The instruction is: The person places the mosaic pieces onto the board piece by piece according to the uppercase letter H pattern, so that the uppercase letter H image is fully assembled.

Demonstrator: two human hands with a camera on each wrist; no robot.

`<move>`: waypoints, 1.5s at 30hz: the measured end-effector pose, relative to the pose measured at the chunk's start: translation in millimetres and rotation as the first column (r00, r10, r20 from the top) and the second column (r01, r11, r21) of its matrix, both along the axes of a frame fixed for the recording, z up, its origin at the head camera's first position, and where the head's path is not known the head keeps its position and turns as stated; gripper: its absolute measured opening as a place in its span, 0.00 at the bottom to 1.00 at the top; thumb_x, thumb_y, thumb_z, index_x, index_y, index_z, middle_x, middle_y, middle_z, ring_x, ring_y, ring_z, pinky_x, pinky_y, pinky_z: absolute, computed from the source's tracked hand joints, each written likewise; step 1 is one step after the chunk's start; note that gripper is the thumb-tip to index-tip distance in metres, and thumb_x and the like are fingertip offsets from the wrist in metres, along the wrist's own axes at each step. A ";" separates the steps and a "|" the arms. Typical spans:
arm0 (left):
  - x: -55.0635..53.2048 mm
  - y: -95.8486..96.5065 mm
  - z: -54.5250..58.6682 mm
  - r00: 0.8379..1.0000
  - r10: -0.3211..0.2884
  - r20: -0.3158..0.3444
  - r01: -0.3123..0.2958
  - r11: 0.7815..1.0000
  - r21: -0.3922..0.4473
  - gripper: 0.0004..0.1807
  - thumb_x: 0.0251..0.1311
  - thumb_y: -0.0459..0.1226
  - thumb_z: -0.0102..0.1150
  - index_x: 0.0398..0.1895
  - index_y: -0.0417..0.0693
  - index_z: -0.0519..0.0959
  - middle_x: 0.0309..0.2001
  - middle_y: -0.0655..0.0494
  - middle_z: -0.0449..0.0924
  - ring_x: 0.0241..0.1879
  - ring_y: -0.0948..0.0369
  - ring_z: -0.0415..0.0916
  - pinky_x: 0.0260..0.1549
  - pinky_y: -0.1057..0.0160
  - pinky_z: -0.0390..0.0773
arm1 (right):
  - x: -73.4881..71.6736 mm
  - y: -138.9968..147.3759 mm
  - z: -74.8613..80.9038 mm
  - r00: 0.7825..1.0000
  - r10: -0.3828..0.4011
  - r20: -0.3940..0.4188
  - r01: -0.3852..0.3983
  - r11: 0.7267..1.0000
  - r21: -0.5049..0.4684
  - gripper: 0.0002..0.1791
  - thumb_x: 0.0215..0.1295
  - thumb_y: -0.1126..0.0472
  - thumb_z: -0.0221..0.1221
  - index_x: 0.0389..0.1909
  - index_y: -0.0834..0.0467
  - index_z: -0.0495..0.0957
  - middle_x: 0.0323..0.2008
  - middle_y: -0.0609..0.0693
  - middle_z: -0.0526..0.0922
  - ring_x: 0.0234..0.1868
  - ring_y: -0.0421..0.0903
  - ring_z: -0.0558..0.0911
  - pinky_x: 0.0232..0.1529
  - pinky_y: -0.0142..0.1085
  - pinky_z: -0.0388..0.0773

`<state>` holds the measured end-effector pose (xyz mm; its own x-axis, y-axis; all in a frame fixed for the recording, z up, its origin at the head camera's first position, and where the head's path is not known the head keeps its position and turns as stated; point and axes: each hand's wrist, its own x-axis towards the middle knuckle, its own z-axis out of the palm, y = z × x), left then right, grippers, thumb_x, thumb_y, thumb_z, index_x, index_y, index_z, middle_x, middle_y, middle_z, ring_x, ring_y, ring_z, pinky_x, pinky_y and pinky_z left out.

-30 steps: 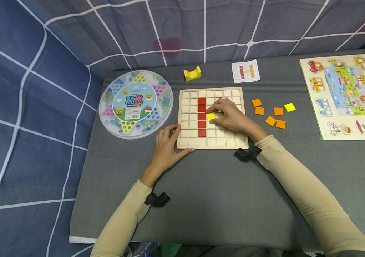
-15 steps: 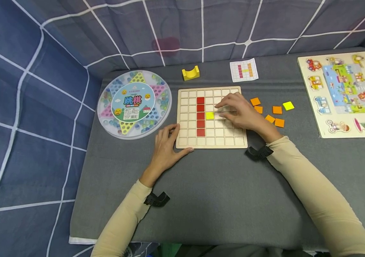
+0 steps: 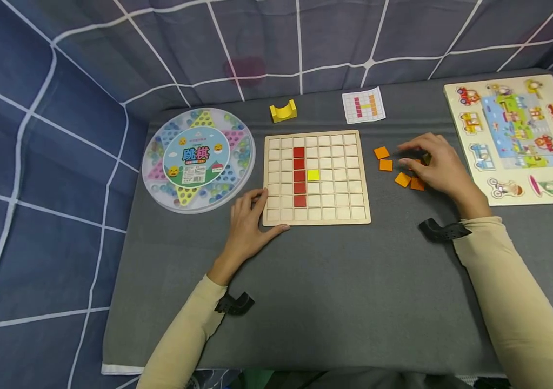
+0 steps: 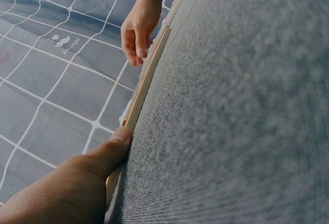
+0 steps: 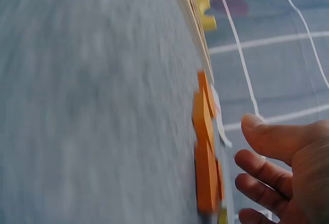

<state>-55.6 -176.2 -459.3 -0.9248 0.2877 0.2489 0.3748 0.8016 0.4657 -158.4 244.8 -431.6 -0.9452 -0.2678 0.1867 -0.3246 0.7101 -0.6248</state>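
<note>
A wooden grid board (image 3: pixel 339 215) lies on the grey cloth, with a column of red square tiles (image 3: pixel 299 175) and one yellow tile (image 3: pixel 313 175) touching the column's right side. At the board's near left corner rests my left hand (image 3: pixel 246 227); its fingers touch the left edge and its thumb (image 4: pixel 110 154) presses along the near edge. My right hand (image 3: pixel 439 165) hovers over loose orange tiles (image 3: pixel 385 165) to the right of the board. Its thumb and fingers stand apart in the right wrist view, with nothing seen between them. A loose yellow tile there is mostly hidden by this hand.
A small pattern card (image 3: pixel 364 106) and a yellow arched block (image 3: pixel 283 111) lie behind the board. To the left sits a round Chinese checkers box (image 3: pixel 198 201). A vehicle picture puzzle (image 3: pixel 471 194) lies at the right. A checked curtain hangs behind the table.
My right hand has let go of the yellow tile beside the red column and moved right, over the loose tiles. The left hand stays at the board's corner.
</note>
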 end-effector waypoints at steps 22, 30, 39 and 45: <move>0.9 -1.6 -1.3 1.000 -0.006 0.013 0.006 1.000 -0.006 0.52 0.47 0.56 0.73 0.73 0.44 0.63 0.66 0.44 0.64 0.57 0.48 0.63 0.54 0.46 0.61 | -5.1 13.3 -2.4 0.999 0.015 0.029 -0.016 0.998 0.057 0.14 0.66 0.66 0.61 0.50 0.66 0.81 0.48 0.66 0.76 0.52 0.64 0.70 0.52 0.56 0.59; 1.4 -1.0 0.2 1.000 -0.008 0.017 0.008 1.000 -0.012 0.52 0.48 0.56 0.73 0.73 0.44 0.63 0.66 0.44 0.63 0.57 0.48 0.62 0.54 0.46 0.61 | -17.0 -0.6 -3.0 0.996 0.078 0.045 -0.079 0.997 0.024 0.11 0.67 0.70 0.57 0.48 0.63 0.82 0.52 0.62 0.77 0.56 0.61 0.70 0.53 0.56 0.61; 1.2 -0.7 -0.8 1.000 -0.008 0.026 0.008 1.000 -0.005 0.52 0.48 0.56 0.73 0.74 0.44 0.62 0.66 0.44 0.63 0.57 0.48 0.62 0.53 0.47 0.61 | -19.9 -4.5 -2.7 0.999 -0.021 0.030 0.020 0.999 0.042 0.12 0.64 0.70 0.61 0.48 0.66 0.81 0.52 0.64 0.74 0.53 0.63 0.66 0.50 0.53 0.58; 0.1 -1.1 -1.2 1.000 -0.006 0.024 0.006 1.000 -0.007 0.52 0.47 0.56 0.73 0.73 0.44 0.63 0.66 0.44 0.63 0.56 0.48 0.62 0.53 0.47 0.61 | -19.6 -3.8 -3.3 0.989 -0.093 0.115 0.084 0.993 0.084 0.18 0.65 0.66 0.61 0.55 0.67 0.77 0.50 0.66 0.71 0.48 0.60 0.65 0.46 0.50 0.56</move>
